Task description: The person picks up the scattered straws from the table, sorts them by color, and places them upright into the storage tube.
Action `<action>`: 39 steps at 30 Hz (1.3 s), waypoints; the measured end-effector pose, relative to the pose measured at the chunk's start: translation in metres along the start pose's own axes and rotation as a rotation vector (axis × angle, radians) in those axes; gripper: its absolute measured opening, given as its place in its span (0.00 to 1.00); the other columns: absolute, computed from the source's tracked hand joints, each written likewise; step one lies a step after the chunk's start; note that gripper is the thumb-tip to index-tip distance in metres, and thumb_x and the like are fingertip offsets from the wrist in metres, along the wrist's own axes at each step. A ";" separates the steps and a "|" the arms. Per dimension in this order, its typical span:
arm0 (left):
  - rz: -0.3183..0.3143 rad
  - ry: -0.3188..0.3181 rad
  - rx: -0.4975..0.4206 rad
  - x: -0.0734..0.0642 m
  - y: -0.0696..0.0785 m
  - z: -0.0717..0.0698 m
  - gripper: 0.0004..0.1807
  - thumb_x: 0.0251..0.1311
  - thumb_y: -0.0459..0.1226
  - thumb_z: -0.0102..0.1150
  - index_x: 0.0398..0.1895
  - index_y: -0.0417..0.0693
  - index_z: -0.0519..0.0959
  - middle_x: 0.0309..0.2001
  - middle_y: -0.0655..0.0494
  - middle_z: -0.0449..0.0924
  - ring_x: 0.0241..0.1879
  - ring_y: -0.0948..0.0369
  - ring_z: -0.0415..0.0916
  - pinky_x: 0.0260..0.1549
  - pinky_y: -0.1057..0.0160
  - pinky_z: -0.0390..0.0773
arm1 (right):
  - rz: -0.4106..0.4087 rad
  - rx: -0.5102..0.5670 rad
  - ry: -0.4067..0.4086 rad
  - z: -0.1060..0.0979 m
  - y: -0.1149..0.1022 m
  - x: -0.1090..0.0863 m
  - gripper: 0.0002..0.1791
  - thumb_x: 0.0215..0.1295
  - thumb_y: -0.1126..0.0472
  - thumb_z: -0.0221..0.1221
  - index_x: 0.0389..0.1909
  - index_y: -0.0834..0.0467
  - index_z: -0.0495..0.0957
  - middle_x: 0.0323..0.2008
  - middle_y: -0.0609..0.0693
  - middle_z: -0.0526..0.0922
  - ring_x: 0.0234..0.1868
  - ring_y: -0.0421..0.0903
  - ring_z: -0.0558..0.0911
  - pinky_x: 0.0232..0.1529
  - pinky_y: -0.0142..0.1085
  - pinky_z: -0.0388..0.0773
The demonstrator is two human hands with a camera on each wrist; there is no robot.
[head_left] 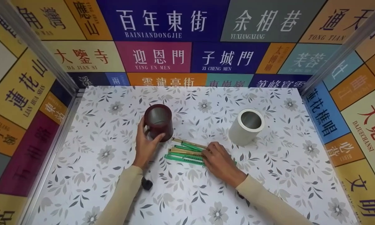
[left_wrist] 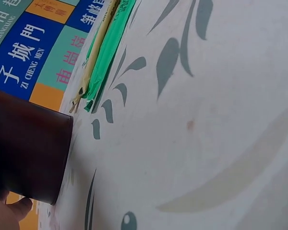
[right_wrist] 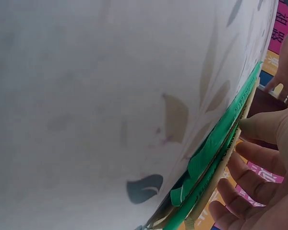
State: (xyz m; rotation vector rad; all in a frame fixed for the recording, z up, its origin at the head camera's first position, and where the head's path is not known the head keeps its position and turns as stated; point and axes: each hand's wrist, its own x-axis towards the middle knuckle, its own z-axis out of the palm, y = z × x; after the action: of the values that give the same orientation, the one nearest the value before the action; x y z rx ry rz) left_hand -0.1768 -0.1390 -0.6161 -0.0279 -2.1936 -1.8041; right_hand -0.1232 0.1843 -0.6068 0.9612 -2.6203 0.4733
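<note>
A dark red cylindrical cup point(head_left: 158, 123) with a metallic inside stands on the table left of centre. My left hand point(head_left: 147, 144) grips its near left side, thumb across the front; the cup's dark wall point(left_wrist: 31, 148) also shows in the left wrist view. Beside it lies a loose bundle of slim green and tan printed sticks point(head_left: 184, 153), seemingly in wrappers. The right hand point(head_left: 220, 162) is over their right end, its fingers loosely bent. In the right wrist view, the thumb and fingertips touch along the edge of the sticks point(right_wrist: 225, 136).
A white cylindrical cup point(head_left: 245, 129) with a metallic inside stands at the right, beyond the right hand. The floral tablecloth point(head_left: 203, 97) runs back to walls point(head_left: 162, 56) covered with colourful signs. Metal posts point(head_left: 54, 56) rise at the corners.
</note>
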 end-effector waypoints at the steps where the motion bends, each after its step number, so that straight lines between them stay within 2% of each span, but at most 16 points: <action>1: 0.003 0.006 -0.006 0.000 -0.001 0.000 0.57 0.61 0.38 0.84 0.89 0.54 0.57 0.83 0.50 0.63 0.83 0.52 0.60 0.80 0.43 0.65 | -0.005 -0.004 -0.002 0.001 0.000 0.000 0.03 0.72 0.64 0.72 0.43 0.57 0.89 0.41 0.53 0.80 0.49 0.54 0.77 0.52 0.50 0.80; 11: 0.036 0.054 -0.048 0.000 -0.009 0.004 0.58 0.56 0.29 0.85 0.88 0.49 0.59 0.82 0.47 0.65 0.81 0.49 0.63 0.79 0.39 0.66 | -0.014 -0.012 0.006 0.005 0.000 0.002 0.01 0.71 0.66 0.73 0.39 0.60 0.90 0.38 0.54 0.80 0.46 0.55 0.77 0.47 0.50 0.80; 18: 0.051 0.066 -0.019 -0.001 -0.011 0.003 0.56 0.58 0.32 0.85 0.87 0.49 0.62 0.81 0.47 0.67 0.80 0.51 0.64 0.77 0.43 0.69 | -0.011 -0.041 -0.035 0.002 0.001 0.003 0.02 0.74 0.66 0.70 0.40 0.60 0.91 0.38 0.53 0.83 0.46 0.54 0.77 0.46 0.50 0.80; 21: 0.053 0.064 -0.002 -0.001 -0.011 0.002 0.56 0.59 0.35 0.85 0.87 0.50 0.62 0.81 0.47 0.67 0.81 0.51 0.64 0.77 0.43 0.70 | -0.003 -0.029 -0.025 -0.003 0.001 0.004 0.03 0.73 0.67 0.69 0.41 0.58 0.91 0.38 0.53 0.84 0.45 0.55 0.77 0.45 0.50 0.79; 25: 0.055 0.059 0.006 -0.001 -0.011 0.001 0.56 0.59 0.36 0.85 0.88 0.50 0.61 0.81 0.46 0.68 0.81 0.50 0.65 0.76 0.45 0.72 | 0.059 0.044 0.033 -0.012 0.002 0.008 0.04 0.70 0.67 0.71 0.35 0.56 0.91 0.32 0.50 0.84 0.42 0.55 0.78 0.43 0.51 0.78; 29: 0.052 0.061 0.004 -0.001 -0.011 0.000 0.57 0.59 0.35 0.85 0.88 0.49 0.61 0.81 0.45 0.68 0.80 0.50 0.66 0.76 0.46 0.72 | 0.166 0.150 0.056 -0.022 0.003 0.012 0.04 0.67 0.67 0.74 0.33 0.56 0.92 0.29 0.49 0.85 0.40 0.54 0.80 0.44 0.53 0.78; 35: 0.048 0.070 0.000 0.000 -0.012 0.001 0.57 0.58 0.35 0.86 0.88 0.49 0.61 0.81 0.45 0.68 0.80 0.51 0.66 0.76 0.47 0.72 | 0.347 0.328 0.020 -0.039 0.008 0.022 0.03 0.69 0.65 0.74 0.35 0.55 0.93 0.34 0.46 0.88 0.44 0.52 0.83 0.50 0.53 0.82; 39: 0.033 0.061 0.014 -0.001 -0.011 0.002 0.57 0.59 0.34 0.85 0.88 0.50 0.60 0.81 0.45 0.67 0.81 0.51 0.65 0.76 0.47 0.72 | 0.412 0.454 0.039 -0.051 0.011 0.030 0.04 0.69 0.65 0.75 0.36 0.52 0.93 0.37 0.44 0.90 0.47 0.50 0.84 0.58 0.52 0.81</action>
State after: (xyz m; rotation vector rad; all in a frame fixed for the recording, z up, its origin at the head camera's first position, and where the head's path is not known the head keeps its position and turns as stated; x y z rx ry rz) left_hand -0.1788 -0.1396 -0.6269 -0.0056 -2.1516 -1.7487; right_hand -0.1440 0.1961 -0.5518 0.5030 -2.7296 1.2127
